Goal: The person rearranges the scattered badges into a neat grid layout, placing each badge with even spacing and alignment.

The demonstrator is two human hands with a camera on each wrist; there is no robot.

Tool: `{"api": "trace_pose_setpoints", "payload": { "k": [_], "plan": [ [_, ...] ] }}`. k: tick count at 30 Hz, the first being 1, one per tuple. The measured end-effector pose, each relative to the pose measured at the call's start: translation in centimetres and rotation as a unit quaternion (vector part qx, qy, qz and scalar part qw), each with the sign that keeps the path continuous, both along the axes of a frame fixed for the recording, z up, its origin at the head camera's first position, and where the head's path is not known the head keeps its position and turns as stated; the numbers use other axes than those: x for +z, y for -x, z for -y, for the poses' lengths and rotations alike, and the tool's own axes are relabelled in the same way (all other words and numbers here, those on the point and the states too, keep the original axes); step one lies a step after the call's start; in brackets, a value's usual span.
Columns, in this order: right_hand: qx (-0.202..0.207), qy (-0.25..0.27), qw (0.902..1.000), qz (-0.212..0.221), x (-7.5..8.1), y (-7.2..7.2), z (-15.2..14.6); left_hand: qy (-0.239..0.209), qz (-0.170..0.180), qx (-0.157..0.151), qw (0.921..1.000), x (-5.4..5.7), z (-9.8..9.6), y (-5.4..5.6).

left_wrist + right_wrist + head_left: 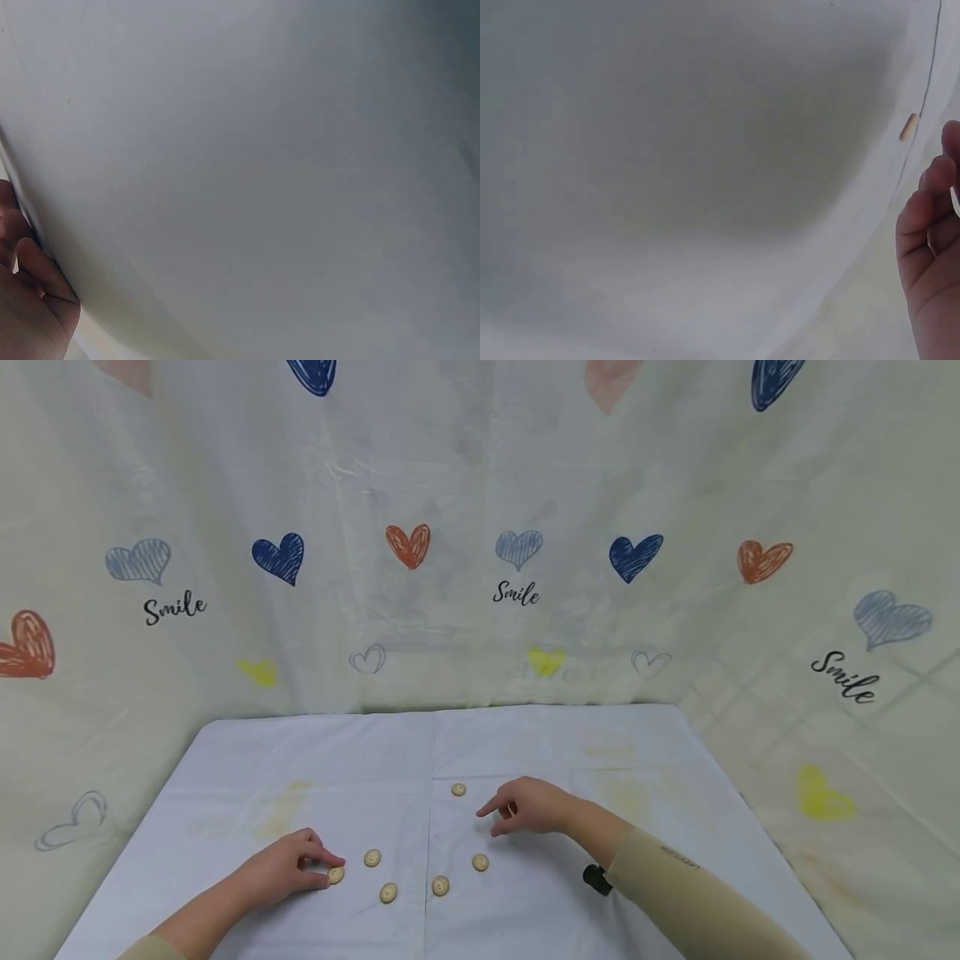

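My left hand [285,870] pinches a small round wooden disc [336,875] between thumb and fingers at the tabletop. My right hand [534,806] holds nothing; its index finger points left and the other fingers bend loosely. Beyond that fingertip lies another disc [458,789], which the right wrist view shows edge-on as a thin tan disc [908,127] beside a dark crease. More discs lie between the hands: an upper left disc [372,857], a lower disc [387,892], a disc right of the crease [440,885], and one below my right hand [480,862]. Their faces carry small dark marks.
A white cloth [360,760] with a center crease covers the table. Behind it hangs a pale curtain [450,468] printed with hearts and "Smile". A black wrist camera [597,880] sits under my right sleeve [675,885].
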State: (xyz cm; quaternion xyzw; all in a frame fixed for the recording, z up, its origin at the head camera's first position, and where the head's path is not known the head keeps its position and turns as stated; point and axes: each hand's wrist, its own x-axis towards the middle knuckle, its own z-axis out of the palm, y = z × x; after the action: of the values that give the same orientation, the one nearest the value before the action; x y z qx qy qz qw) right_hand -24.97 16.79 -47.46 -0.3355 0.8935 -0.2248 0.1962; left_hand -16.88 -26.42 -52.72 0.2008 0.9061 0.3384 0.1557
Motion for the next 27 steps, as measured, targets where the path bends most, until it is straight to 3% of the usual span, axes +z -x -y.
{"api": "trace_pose_setpoints", "payload": {
  "k": [12,27],
  "plan": [
    [0.026,0.008,0.9996,-0.004,-0.7,-1.6,-1.8,0.016,0.001,0.019,0.9997,-0.1,-0.1,-0.1],
    [0.057,-0.011,0.9983,-0.01,-2.5,-1.5,0.2,-0.005,0.015,0.004,0.9999,0.1,-0.2,0.1]
  ]
}}
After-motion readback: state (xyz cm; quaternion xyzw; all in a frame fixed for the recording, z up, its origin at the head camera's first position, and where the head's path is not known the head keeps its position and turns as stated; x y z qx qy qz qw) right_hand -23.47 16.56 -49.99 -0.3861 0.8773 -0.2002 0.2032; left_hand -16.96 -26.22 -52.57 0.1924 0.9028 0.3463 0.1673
